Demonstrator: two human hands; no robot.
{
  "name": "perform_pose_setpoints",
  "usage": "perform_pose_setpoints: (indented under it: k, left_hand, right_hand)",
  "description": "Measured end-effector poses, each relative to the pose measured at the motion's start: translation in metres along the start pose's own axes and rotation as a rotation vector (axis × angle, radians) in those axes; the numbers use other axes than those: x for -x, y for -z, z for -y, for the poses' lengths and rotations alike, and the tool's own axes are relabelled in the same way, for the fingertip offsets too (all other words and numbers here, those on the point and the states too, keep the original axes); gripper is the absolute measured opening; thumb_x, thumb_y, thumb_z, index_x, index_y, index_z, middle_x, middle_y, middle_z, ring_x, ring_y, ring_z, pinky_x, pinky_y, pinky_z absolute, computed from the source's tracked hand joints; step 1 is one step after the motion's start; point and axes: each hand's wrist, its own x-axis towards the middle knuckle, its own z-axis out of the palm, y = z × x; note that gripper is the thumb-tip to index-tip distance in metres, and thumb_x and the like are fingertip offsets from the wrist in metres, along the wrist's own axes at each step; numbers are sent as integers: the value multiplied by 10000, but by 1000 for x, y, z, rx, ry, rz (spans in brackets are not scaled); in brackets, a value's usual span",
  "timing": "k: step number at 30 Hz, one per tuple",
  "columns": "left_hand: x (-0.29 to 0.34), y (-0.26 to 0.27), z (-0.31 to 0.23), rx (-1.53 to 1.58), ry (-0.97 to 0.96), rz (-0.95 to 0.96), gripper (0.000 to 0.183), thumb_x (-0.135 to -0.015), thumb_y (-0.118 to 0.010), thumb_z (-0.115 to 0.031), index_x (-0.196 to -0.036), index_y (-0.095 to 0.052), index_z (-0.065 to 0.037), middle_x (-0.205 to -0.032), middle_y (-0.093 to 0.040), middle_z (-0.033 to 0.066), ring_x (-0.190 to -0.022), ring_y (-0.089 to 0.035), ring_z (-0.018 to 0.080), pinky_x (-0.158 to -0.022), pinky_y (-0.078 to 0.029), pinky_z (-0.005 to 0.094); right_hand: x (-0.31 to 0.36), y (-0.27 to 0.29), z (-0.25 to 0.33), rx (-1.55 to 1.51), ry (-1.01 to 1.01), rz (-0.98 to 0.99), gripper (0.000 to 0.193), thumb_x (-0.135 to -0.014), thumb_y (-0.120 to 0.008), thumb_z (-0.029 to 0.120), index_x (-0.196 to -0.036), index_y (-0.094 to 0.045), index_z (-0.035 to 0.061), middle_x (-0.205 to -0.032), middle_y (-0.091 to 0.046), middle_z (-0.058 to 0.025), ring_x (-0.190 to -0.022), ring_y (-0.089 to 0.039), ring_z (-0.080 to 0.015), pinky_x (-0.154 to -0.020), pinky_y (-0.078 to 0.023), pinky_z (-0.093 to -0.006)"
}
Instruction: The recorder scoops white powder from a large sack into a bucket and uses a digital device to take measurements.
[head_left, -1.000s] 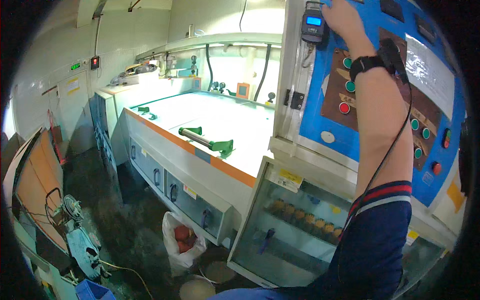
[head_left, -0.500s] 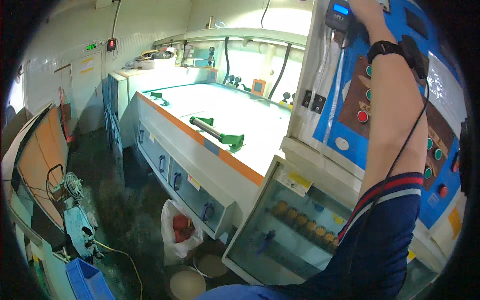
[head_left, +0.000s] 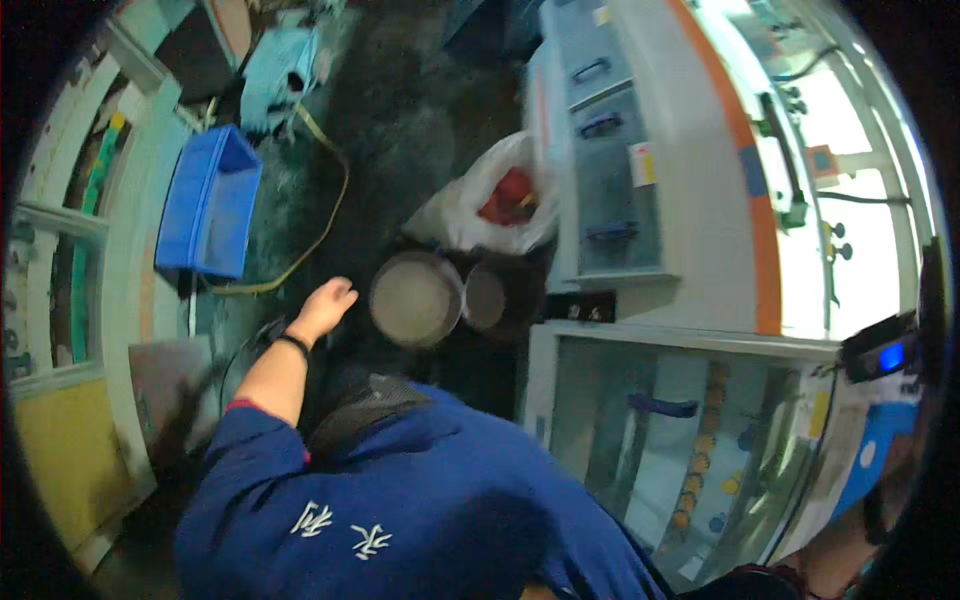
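My left hand (head_left: 328, 308) hangs over the dark floor, fingers loosely apart, with nothing in it. A dark band circles its wrist. Just to its right stands a round bucket (head_left: 459, 303) with a pale surface inside, and a smaller round bucket (head_left: 504, 303) adjoins it. My right forearm (head_left: 835, 560) reaches toward the lower right rim beside the machine's blue panel (head_left: 866, 452). Its hand is lost in the dark edge, so its fingers and anything in them are hidden. Above that arm, a small black device (head_left: 880, 350) with a lit blue screen is mounted on the machine.
A white bag (head_left: 450, 210) with red material stands behind the buckets. On the left are a blue crate (head_left: 180, 200) and a yellow hose (head_left: 345, 185) on the floor (head_left: 400, 120). The machine's glass-fronted cabinet (head_left: 600, 440) and orange-edged worktop (head_left: 768, 250) line the right side.
The view has swung down and left, from the machine to the floor. My left hand has come into view. My right arm, earlier raised to the screened device, is now at the lower right.
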Motion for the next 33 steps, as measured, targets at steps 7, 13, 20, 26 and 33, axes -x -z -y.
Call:
perform_pose_setpoints:
  k: [7, 13, 20, 26, 33]
  left_hand:
    - [-48, -41, 76, 52, 207, 246, 454, -892, -667, -362, -1228, -606, -63, -1067, -702, 149, -1017, -668, 290, -885, -511, 390]
    - [-87, -39, 125, 93, 290, 291, 465, -925, -649, -344, -1267, -579, -37, -1117, -692, 153, -1041, -657, 302, -897, -503, 391]
    - [-152, -113, 187, 285, 522, 182, 614, -914, -597, -494, -1327, -564, -40, -1252, -638, 176, -1181, -586, 323, -996, -446, 382]
    - [-216, -205, 216, 790, 642, 331, 710, -985, -454, -538, -1441, -437, 6, -1505, -428, 204, -1416, -371, 314, -1138, -302, 381]
    - [-268, -224, 200, 679, 653, 275, 831, -914, -552, -568, -1489, -357, -2, -1528, -388, 199, -1395, -389, 319, -1132, -309, 403]
  right_hand:
    - [16, -270, 77, -629, -338, 516, 182, -880, -544, 9, -1056, -550, 54, -869, -524, 11, -701, -499, -74, -599, -414, -235]
    - [66, -449, 154, -1207, -827, 720, 141, -894, -566, 71, -1034, -545, 65, -820, -574, -9, -670, -516, -88, -582, -414, -238]
    - [145, -572, 180, -1196, -1258, 721, 75, -949, -551, 144, -971, -526, 77, -775, -557, -35, -625, -521, -133, -574, -419, -255]
    - [187, -604, 184, -1245, -1479, 792, 97, -944, -558, 107, -1017, -533, 47, -803, -565, -45, -663, -531, -143, -599, -429, -283]
    - [227, -606, 163, -1218, -1508, 874, 95, -933, -595, 111, -992, -540, 60, -766, -555, -21, -686, -535, -128, -632, -429, -285]
